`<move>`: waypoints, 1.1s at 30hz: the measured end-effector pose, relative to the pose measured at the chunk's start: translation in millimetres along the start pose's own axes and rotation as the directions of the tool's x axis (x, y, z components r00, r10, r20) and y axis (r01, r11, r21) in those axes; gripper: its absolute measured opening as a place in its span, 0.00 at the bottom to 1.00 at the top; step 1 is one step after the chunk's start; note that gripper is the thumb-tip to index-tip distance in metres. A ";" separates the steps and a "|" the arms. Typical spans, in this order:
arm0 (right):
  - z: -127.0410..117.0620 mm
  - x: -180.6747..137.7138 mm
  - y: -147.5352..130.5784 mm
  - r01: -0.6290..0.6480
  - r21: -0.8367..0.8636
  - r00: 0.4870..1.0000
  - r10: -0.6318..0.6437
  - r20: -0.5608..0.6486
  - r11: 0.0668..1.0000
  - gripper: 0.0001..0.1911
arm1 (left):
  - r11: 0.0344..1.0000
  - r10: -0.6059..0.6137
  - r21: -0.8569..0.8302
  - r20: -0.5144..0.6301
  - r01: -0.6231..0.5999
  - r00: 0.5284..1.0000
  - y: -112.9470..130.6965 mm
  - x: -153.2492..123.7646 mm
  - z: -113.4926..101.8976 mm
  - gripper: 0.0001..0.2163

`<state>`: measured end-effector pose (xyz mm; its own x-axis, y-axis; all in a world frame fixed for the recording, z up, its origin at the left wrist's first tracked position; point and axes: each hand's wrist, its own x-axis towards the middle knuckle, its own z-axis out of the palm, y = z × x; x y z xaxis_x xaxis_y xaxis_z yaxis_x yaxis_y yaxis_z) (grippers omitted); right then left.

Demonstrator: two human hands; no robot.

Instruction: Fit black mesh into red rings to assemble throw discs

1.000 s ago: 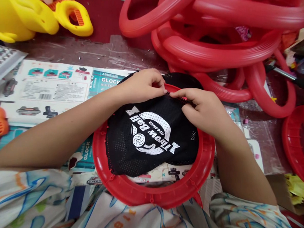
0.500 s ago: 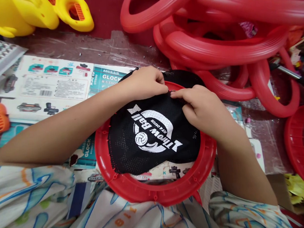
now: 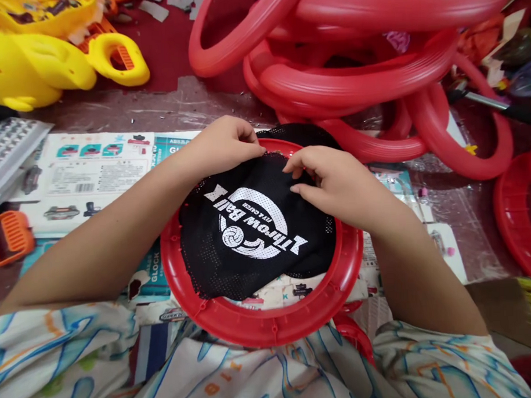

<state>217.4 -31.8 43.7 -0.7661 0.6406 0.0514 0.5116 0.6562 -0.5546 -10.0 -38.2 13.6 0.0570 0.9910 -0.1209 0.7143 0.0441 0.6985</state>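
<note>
A red plastic ring (image 3: 270,332) rests at the table edge against my clothing. Black mesh fabric (image 3: 206,241) with a white "Throw Ball" print covers most of its opening and overlaps its far rim. My left hand (image 3: 231,143) pinches the mesh edge at the top of the ring; its fingertips are partly hidden. To the right, my right hand (image 3: 330,182) hovers over the mesh by the far rim, thumb and forefinger apart, with nothing visible between them.
Red rings (image 3: 357,82) are piled at the back right. Yellow plastic toys (image 3: 38,67) lie at the back left, with an orange slotted part (image 3: 9,237) nearer. Printed cardboard (image 3: 103,170) lies under the work. Another red ring (image 3: 514,213) is at the right edge.
My right hand has drawn away from my left fingertips, and its thumb and forefinger have parted. The left hand stays at the mesh edge. The camera view has shifted slightly.
</note>
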 end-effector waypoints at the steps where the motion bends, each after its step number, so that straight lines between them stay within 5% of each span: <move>1: 1.8 1.0 0.6 0.003 0.022 0.999 -0.002 -0.047 1.000 0.15 | 1.000 -0.005 0.009 -0.006 0.005 1.000 -0.6 -0.5 -0.2 0.08; 7: 4.8 4.5 3.7 -0.035 0.158 0.985 0.061 -0.160 0.987 0.22 | 0.988 -0.027 0.151 -0.042 0.033 0.999 3.3 -5.7 -4.3 0.07; 14: 6.1 5.5 2.6 -0.024 0.100 0.988 0.039 -0.150 0.995 0.22 | 0.977 -0.082 0.206 0.132 0.054 0.988 2.3 -14.6 -16.0 0.07; 20: 9.3 6.0 4.4 -0.001 -0.010 0.991 -0.001 -0.133 1.000 0.22 | 0.967 0.218 0.140 -0.037 -0.211 0.975 3.2 -8.2 -8.3 0.10; 22: 10.3 6.5 4.7 0.001 -0.037 0.991 -0.006 -0.131 0.999 0.22 | 0.956 0.287 0.065 -0.007 -0.286 0.958 7.2 -4.0 -2.8 0.10; 26: 10.7 6.9 3.6 0.006 -0.065 0.990 -0.015 -0.142 0.998 0.20 | 0.956 0.291 0.009 0.054 -0.292 0.955 10.9 1.9 5.2 0.08; 33: 7.9 5.8 1.3 -0.001 -0.110 0.990 -0.014 -0.137 0.994 0.21 | 0.960 0.274 -0.050 -0.027 -0.275 0.961 2.7 1.1 7.7 0.05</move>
<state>210.6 -30.4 36.7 -0.7126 0.6801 0.1723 0.5522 0.6951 -0.4603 -2.6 -38.0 9.9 0.2317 0.9682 0.0940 0.6351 -0.2238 0.7393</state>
